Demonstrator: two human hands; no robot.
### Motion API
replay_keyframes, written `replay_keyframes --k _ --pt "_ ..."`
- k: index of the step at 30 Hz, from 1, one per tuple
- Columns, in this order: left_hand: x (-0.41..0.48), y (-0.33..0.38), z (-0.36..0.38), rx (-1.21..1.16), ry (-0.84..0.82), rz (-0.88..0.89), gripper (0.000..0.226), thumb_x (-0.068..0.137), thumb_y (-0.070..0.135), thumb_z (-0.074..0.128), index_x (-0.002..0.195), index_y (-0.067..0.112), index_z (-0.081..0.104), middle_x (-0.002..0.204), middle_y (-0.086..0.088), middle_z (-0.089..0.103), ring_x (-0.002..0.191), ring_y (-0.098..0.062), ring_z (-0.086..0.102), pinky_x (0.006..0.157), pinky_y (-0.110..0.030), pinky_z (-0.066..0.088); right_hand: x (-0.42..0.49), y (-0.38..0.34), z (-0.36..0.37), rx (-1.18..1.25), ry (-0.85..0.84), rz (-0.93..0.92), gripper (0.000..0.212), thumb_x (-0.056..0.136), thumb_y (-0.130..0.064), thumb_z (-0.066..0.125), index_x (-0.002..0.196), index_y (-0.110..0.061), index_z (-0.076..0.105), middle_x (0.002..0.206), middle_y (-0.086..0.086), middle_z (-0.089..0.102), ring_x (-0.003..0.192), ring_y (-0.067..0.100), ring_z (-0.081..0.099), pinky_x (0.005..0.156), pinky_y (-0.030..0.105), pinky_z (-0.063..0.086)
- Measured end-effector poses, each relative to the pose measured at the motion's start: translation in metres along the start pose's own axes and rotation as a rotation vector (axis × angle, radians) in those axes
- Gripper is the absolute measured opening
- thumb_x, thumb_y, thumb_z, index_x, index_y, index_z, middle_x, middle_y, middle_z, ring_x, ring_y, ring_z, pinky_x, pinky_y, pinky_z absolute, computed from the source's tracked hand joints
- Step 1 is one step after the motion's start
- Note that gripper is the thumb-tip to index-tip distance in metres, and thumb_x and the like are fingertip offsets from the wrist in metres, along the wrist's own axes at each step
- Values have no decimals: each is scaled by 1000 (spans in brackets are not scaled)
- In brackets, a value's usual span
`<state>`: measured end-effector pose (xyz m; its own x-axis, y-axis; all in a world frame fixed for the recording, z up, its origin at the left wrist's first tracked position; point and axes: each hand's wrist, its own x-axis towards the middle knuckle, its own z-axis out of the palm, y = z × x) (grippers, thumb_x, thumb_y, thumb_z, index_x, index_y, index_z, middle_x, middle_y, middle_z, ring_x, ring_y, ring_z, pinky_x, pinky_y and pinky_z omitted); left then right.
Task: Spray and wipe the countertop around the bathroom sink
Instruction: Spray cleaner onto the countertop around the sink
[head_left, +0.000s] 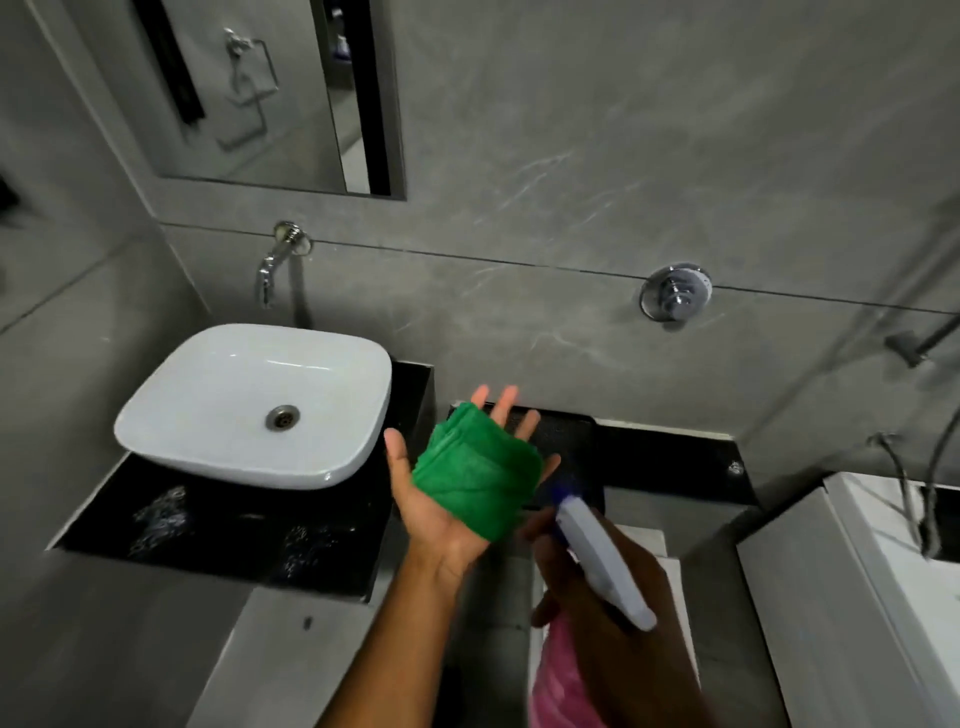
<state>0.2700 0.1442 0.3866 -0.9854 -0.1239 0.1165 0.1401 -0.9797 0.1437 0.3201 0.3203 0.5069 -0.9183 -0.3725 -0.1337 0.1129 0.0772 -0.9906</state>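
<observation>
Far left, black table under the white vessel sink, its front strip flecked with wet droplets; chrome wall tap above the basin, mirror higher up on the grey wall. Right of the sink, left hand raised palm-up over the gap beside the table, fingers spread wide and not curled, a folded green microfibre cloth lying loose across palm and fingers. Just right and lower, right hand wrapped around a spray bottle, white trigger head with blue nozzle pointing up-left toward the cloth, nozzle tip near the cloth's lower right edge, pink body showing below the fist; finger on the trigger cannot be told through blur. Behind both hands, a lower black ledge along the wall; round chrome wall valve above it; far right, a white fixture with dark hoses.
</observation>
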Motion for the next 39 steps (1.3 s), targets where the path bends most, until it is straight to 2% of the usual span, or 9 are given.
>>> replay_keyframes --k 4,7,11,16,21,25,29,34,39 --pt "-27 0 31 84 -71 19 113 85 97 39 168 20 32 176 -12 27 161 -43 24 123 -82 5 -30 3 1 -246 -8 -38 28 68 -62 74 88 -43 79 74 2 79 53 24 73 67 53 63" --pt "-40 1 43 91 -150 12 115 84 98 39 168 21 30 177 -12 24 162 -43 23 123 -81 4 -39 3 -4 -388 -29 -43 60 76 -90 58 96 -38 80 69 1 75 69 21 76 78 45 62" --pt "-46 2 50 102 -211 -12 116 84 99 38 169 21 27 178 -12 22 163 -43 19 123 -81 3 -50 -3 5 -508 -76 -135 97 55 -111 28 106 -43 74 79 -2 76 80 19 76 80 40 60" --pt "-45 8 51 118 -246 -24 118 83 100 38 170 22 25 178 -12 20 164 -42 14 123 -81 3 -46 -9 17 -626 -13 -133 98 50 -114 6 76 -38 63 72 0 71 76 21 73 78 42 58" --pt "-43 15 49 120 -242 -18 118 82 101 37 170 22 26 178 -12 21 164 -42 14 123 -81 2 -42 -6 22 -635 -49 -102 118 44 -116 5 105 -42 75 84 -2 76 87 20 75 83 38 58" --pt "-41 19 48 98 -239 -10 119 82 101 37 169 22 27 178 -12 23 163 -42 16 122 -82 6 -38 -2 29 -637 5 -160 113 52 -114 6 95 -37 76 83 -3 75 87 21 73 79 39 56" --pt "-40 22 46 83 -229 -5 119 81 101 37 169 21 27 177 -13 23 163 -43 17 122 -82 8 -36 1 33 -611 40 -225 93 62 -111 14 85 -41 70 76 -7 73 81 18 72 74 40 56" --pt "-39 26 43 80 -237 -11 120 81 101 38 170 21 26 178 -12 23 164 -43 15 122 -82 1 -29 10 35 -636 60 -277 79 70 -107 17 76 -45 64 62 -12 62 65 7 62 60 31 41" --pt "-41 27 42 68 -244 -10 120 82 101 38 170 21 24 178 -13 21 163 -43 15 122 -82 3 -30 15 37 -630 101 -386 54 80 -100 22 73 -60 58 57 -23 54 58 -2 54 58 18 36"
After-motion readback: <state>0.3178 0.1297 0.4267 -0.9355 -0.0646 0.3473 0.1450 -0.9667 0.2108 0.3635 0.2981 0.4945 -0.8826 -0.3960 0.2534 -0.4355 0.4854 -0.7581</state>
